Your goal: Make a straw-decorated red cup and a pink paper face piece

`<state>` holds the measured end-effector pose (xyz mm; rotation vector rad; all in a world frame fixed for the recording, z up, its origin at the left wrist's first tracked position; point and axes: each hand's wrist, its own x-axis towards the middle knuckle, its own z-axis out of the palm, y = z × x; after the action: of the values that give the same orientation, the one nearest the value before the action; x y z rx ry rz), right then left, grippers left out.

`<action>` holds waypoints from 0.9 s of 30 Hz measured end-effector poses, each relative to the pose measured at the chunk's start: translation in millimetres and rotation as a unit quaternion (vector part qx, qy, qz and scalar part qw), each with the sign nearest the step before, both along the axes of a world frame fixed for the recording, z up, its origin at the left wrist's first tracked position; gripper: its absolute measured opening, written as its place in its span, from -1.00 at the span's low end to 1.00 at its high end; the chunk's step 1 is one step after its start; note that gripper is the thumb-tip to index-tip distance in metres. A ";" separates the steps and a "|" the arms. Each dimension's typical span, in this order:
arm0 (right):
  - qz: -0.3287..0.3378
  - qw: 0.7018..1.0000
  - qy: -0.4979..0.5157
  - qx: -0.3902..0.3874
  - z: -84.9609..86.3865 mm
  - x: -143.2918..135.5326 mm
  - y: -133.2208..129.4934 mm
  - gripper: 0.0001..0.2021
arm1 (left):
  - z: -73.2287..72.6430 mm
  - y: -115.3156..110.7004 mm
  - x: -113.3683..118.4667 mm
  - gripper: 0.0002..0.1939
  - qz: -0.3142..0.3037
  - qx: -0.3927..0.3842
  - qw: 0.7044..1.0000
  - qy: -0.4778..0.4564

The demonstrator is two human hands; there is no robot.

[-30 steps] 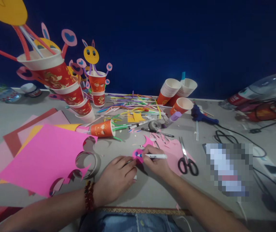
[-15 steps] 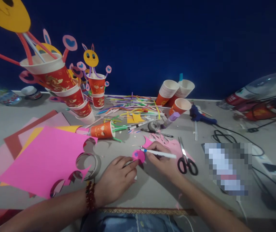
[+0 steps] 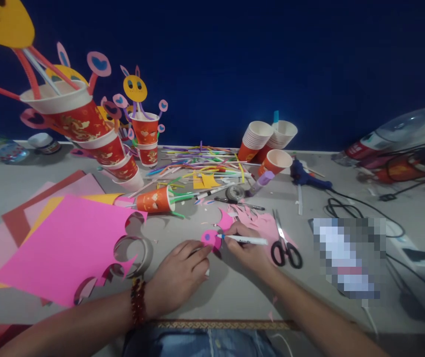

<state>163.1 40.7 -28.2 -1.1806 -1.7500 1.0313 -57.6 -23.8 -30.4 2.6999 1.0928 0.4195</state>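
I see the left hand point(image 3: 177, 275) lying palm-down on the grey table point(image 3: 235, 297), fingers drawn together, with its fingertips pressing the near edge of a small pink paper disc point(image 3: 209, 239). The disc lies flat on the table between the two hands and carries a blue mark near its centre.

I see the right hand point(image 3: 247, 253) pinching a white marker point(image 3: 244, 240) between thumb and fingers. The marker lies almost level, its blue tip pointing left and touching the right edge of the disc.

Black-handled scissors point(image 3: 286, 245) lie just right of the right hand, on pink paper scraps point(image 3: 260, 220). A clear tape roll point(image 3: 134, 255) sits left of the left hand, on the cut edge of a large pink sheet point(image 3: 64, 243). An orange paper cup point(image 3: 155, 200) lies on its side behind the disc, well apart from it. A blue glue gun point(image 3: 307, 177) lies farther back on the right.
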 end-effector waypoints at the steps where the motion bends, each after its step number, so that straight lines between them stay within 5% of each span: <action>1: -0.001 1.000 -0.003 -0.001 -0.2 0.2 0.1 -0.89 | -0.3 0.3 0.1 -0.89 -0.002 0.001 1.000 -0.004; 27: 0.006 0.999 -0.030 0.008 -5.4 0.3 -0.2 -0.89 | 2.0 2.7 1.0 -0.88 -0.010 0.008 1.000 0.002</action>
<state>163.4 40.5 -33.5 -1.2037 -1.8111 0.9960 -56.6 -21.1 -28.4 2.7234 1.0660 0.4222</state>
